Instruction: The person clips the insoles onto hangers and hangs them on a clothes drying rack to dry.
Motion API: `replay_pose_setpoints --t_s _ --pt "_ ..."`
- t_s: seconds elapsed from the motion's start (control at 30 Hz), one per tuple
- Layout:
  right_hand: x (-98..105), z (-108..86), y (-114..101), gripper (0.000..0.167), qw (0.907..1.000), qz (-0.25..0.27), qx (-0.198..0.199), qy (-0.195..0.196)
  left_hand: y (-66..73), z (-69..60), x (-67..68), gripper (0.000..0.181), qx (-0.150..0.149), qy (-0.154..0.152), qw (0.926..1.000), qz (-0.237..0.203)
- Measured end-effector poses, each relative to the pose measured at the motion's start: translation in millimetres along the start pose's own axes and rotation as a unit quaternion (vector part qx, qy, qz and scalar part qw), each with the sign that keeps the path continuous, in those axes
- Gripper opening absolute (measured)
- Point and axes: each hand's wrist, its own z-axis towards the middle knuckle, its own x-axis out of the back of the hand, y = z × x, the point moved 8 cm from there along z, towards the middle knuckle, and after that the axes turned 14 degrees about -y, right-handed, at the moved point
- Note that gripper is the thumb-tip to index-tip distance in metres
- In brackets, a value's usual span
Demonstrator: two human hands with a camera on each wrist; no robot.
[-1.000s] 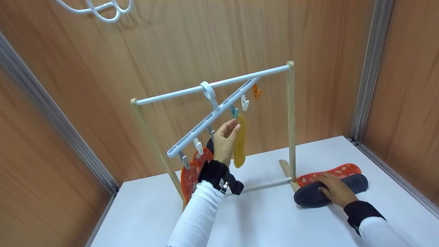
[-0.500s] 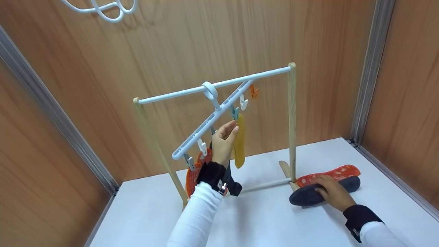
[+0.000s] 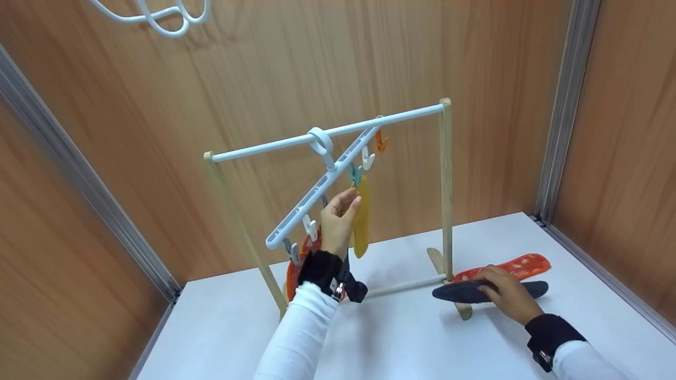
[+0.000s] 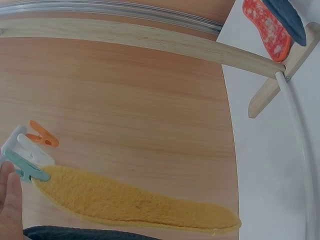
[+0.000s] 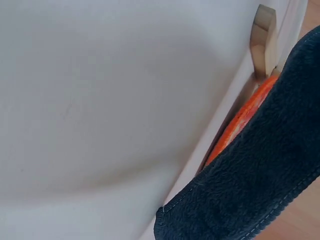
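My left hand [image 3: 338, 224] is up at the hanger, its thumb and fingertips at the teal clothespin [image 3: 356, 174], lightly pinching it as far as I can see. In the left wrist view that clothespin bites one end of a yellow insole [image 4: 135, 197], which hangs free. My right hand [image 3: 507, 295] grips a dark navy insole [image 5: 250, 175] by its middle, tilted on edge just above the table. Behind it lies a red patterned insole [image 3: 528, 265]. More orange-red insoles [image 3: 293, 274] hang at the hanger's near end, partly behind my left forearm.
A white clip hanger [image 3: 301, 208] hooks over the white rod of a wooden-post stand [image 3: 446, 190]. Also on it are white clips [image 3: 368, 158], an orange clip [image 3: 381, 141] and a grey clip [image 3: 292, 250]. The white table [image 3: 227, 322] meets wood-panel walls. White looped tubing [image 3: 169, 21] shows above.
My right hand has lifted the navy insole off the table and tipped it onto its edge. The hanger has turned slightly on its hook, and my left hand has moved a little left with it.
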Motion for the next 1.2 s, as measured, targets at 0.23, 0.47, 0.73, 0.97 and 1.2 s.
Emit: replay_pose_setpoints --t_s 0.23,0.47,0.73,0.97,1.2 --pt "1 1.9 -6 0.028 0.9999 0.004 0.005 0.014 1.6 1.0 1.4 0.032 -0.017 0.002 0.9998 -0.014" --pt "5 3.7 -9 0.029 0.9997 0.016 0.007 0.015 -0.2 1.6 0.6 0.032 -0.003 0.003 1.0000 -0.004" --pt "10 3.3 -10 0.027 0.9986 0.047 0.007 0.024 3.2 6.2 -12.9 0.032 -0.007 -0.012 0.9998 -0.010" --pt "10 3.8 -14 0.025 0.9982 0.045 0.000 0.039 9.2 9.5 -27.3 0.033 -0.015 -0.020 0.9997 0.001" --pt "11 5.7 -22 0.024 0.9972 0.060 0.000 0.045 20.8 12.0 -40.0 0.040 -0.049 -0.009 0.9963 0.069"
